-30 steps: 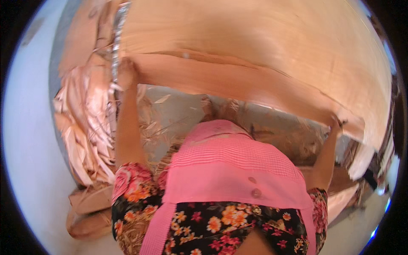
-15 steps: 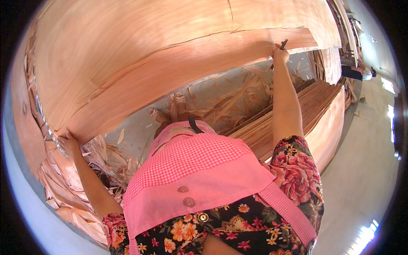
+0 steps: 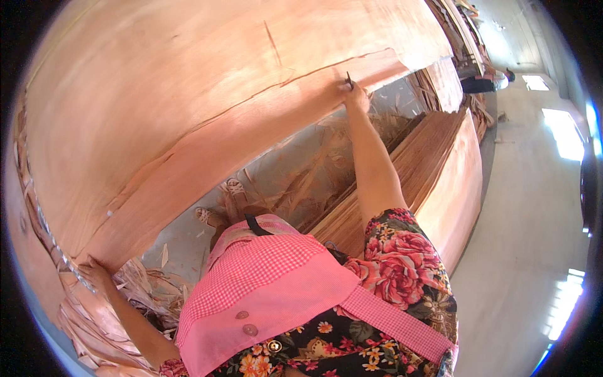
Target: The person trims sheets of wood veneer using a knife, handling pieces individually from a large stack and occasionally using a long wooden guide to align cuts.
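Note:
A long, narrow strip of thin wood veneer point(image 3: 251, 135) lies along the near edge of a large pale veneer sheet point(image 3: 188, 69). Its far edge is ragged. My left hand point(image 3: 95, 273) rests on the strip's left end, at the sheet's near left corner, fingers stretched over the wood. Near the strip's right end is my right hand point(image 3: 356, 98), its fingers closed round a slim black tool point(image 3: 349, 80) whose tip pokes up above the fist. The rest of the tool is hidden by the hand, and its kind is not clear.
A stack of veneer sheets point(image 3: 402, 169) stands at my right. Torn veneer scraps point(image 3: 147, 286) pile up at lower left, and more litter the grey floor point(image 3: 276, 163) by my feet. Another person point(image 3: 487, 82) is far off at the right.
My view has swung to the right, so the sheet and both hands appear further left. Less of the black tool shows at my right hand. Both hands stay at the strip's ends.

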`<state>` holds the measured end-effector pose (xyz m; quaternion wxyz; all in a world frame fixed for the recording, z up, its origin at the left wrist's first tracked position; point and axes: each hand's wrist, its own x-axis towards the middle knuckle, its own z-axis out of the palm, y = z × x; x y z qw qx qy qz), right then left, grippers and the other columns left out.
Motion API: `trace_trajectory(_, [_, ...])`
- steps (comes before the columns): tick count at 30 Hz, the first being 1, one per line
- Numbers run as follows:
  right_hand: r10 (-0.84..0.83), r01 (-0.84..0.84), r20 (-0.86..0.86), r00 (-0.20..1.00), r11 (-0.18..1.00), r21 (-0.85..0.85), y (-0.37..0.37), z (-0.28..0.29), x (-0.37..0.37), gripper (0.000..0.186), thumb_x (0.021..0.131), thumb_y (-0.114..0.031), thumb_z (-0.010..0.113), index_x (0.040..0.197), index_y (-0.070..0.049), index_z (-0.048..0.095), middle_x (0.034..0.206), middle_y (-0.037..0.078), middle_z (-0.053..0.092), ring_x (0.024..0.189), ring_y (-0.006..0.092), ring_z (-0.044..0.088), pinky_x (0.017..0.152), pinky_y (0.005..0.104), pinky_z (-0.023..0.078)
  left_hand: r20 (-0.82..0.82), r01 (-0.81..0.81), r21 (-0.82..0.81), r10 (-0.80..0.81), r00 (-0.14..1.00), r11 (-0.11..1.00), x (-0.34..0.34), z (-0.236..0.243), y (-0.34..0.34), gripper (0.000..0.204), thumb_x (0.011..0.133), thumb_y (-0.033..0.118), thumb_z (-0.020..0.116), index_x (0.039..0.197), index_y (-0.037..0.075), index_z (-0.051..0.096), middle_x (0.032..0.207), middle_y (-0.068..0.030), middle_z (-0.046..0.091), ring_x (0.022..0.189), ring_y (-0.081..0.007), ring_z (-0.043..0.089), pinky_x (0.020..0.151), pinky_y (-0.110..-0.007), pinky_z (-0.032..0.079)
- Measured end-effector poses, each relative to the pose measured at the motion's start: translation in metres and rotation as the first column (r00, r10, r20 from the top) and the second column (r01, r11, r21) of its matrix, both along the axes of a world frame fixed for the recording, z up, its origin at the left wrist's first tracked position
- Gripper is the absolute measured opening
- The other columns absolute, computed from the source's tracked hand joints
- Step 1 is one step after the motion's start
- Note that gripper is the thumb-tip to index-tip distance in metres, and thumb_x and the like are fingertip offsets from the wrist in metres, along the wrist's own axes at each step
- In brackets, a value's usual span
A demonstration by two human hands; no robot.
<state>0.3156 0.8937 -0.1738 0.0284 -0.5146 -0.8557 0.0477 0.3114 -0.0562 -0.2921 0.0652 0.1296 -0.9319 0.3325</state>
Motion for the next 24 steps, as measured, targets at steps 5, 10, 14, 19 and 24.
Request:
trace_trajectory(5, [0.119,-0.119,-0.014,0.993,0.99,-0.075,0.015,0.006,-0.01,0.039,0.084,-0.034,0.048,0.113,-0.009,0.046,0.089,0.01,0.059,0.081,0.0222,0.056,0.07,0.0318,0.045,-0.362,0.144,0.303,-0.026,0.932,0.942,0.025,0.033,0.062,0.063,0.086,0.044,0.038,0.131,0.002,0.026,0.135,-0.02,0.027,0.125,-0.0339,0.026,0.1,-0.046,0.023])
trace_trajectory(10, [0.345,-0.413,-0.259,0.902,0.863,-0.291,-0.105,0.054,-0.028,0.039,0.088,-0.028,0.042,0.113,0.002,0.039,0.077,0.01,0.058,0.069,0.0168,0.055,0.057,0.0293,0.045,-0.21,-0.189,0.543,0.35,0.913,0.818,0.038,0.076,0.157,0.056,0.086,0.045,0.036,0.133,0.014,0.029,0.138,-0.0124,0.025,0.129,-0.0317,0.018,0.1,-0.056,0.014])
trace_trajectory(14, [0.691,-0.794,-0.517,0.506,0.138,-0.592,-0.345,0.046,-0.039,0.04,0.081,-0.013,0.049,0.119,-0.005,0.04,0.074,0.003,0.052,0.055,0.0096,0.046,0.046,0.0226,0.041,-0.225,-0.141,0.757,0.457,0.861,0.638,0.049,0.108,0.171,0.049,0.086,0.036,0.041,0.128,0.011,0.037,0.136,-0.0121,0.028,0.127,-0.0309,0.022,0.1,-0.054,0.013])
trace_trajectory(19, [0.81,-0.82,-0.541,-0.225,-0.458,-0.344,-0.588,0.057,-0.034,0.034,0.08,-0.014,0.05,0.112,-0.005,0.047,0.086,0.015,0.057,0.071,0.024,0.055,0.064,0.0342,0.045,-0.334,0.0,0.791,0.431,0.838,0.612,0.051,0.109,0.164,0.046,0.086,0.026,0.041,0.125,0.002,0.038,0.136,-0.0124,0.029,0.126,-0.0304,0.022,0.103,-0.045,0.014])
trace_trajectory(24, [0.734,-0.795,-0.388,-0.557,-0.607,-0.007,-0.703,0.067,-0.048,0.027,0.082,-0.014,0.045,0.107,-0.005,0.052,0.097,0.018,0.058,0.085,0.0323,0.057,0.074,0.0408,0.044,-0.464,0.113,0.793,0.473,0.749,0.599,0.039,0.094,0.164,0.049,0.084,0.022,0.041,0.124,-0.004,0.036,0.135,-0.0148,0.029,0.126,-0.0307,0.023,0.103,-0.045,0.014])
